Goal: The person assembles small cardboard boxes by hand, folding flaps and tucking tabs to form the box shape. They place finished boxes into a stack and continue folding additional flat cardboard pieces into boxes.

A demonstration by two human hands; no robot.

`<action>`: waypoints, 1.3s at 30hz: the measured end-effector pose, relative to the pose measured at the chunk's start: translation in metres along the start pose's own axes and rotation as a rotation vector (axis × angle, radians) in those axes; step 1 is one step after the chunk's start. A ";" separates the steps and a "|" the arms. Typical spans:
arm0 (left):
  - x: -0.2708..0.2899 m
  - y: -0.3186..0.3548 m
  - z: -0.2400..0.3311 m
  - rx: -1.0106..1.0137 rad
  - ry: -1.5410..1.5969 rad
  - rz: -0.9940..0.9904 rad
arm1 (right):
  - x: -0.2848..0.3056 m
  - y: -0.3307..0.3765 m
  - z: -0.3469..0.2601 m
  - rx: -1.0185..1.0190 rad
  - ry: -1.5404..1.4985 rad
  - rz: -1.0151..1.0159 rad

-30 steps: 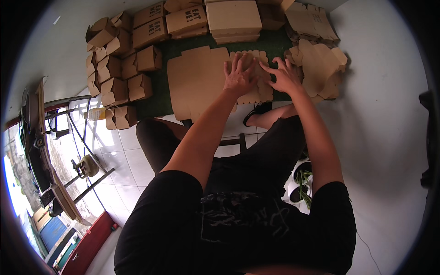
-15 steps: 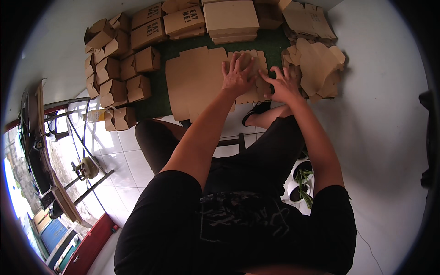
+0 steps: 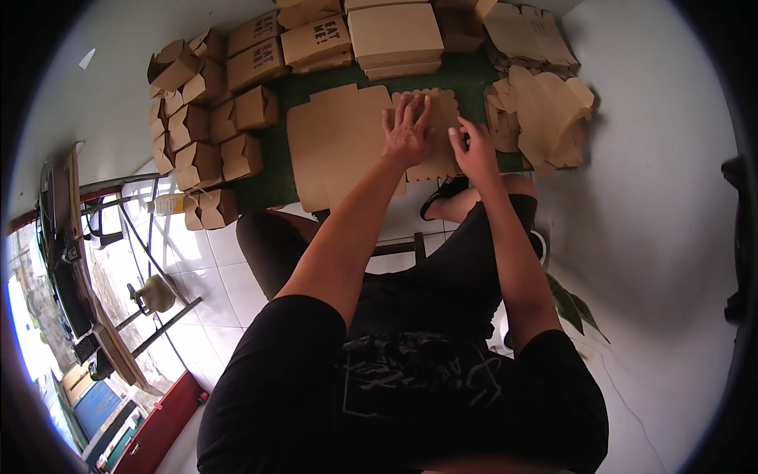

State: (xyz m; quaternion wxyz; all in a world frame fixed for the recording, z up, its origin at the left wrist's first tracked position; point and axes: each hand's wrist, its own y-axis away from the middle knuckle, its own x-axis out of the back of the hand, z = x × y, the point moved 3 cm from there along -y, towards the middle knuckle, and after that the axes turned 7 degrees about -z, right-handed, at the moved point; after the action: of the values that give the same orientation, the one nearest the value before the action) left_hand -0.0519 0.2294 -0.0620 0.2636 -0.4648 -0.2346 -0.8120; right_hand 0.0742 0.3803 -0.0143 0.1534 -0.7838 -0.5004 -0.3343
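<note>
One flat brown cardboard blank lies on the green table surface, long axis running left to right, scalloped end pointing right. Left hand rests palm-down across it, fingers spread, grasping nothing. Right hand sits at the scalloped end, fingers partly curled; whether it pinches the edge cannot be determined. Formed boxes stand left of the blank.

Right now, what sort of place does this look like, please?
Probably an indoor packing corner, perhaps in a home or small shop: many folded boxes and a flat cardboard sheet share a green-covered table, above a pale tiled floor.
</note>
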 end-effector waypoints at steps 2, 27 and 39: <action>-0.001 -0.001 0.000 -0.003 -0.008 0.003 | -0.005 -0.009 -0.003 0.057 0.064 -0.010; 0.075 0.040 -0.064 0.053 -0.039 0.083 | -0.020 -0.064 0.035 -0.171 -0.124 0.036; 0.068 0.085 -0.071 0.059 -0.108 0.057 | -0.009 -0.016 -0.003 -0.302 -0.700 -0.177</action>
State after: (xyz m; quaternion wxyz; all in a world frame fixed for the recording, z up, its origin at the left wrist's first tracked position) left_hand -0.0715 0.1069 -0.0229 0.2872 -0.5065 -0.2589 -0.7707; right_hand 0.0566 0.3797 -0.0197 -0.1732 -0.8180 -0.5332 -0.1287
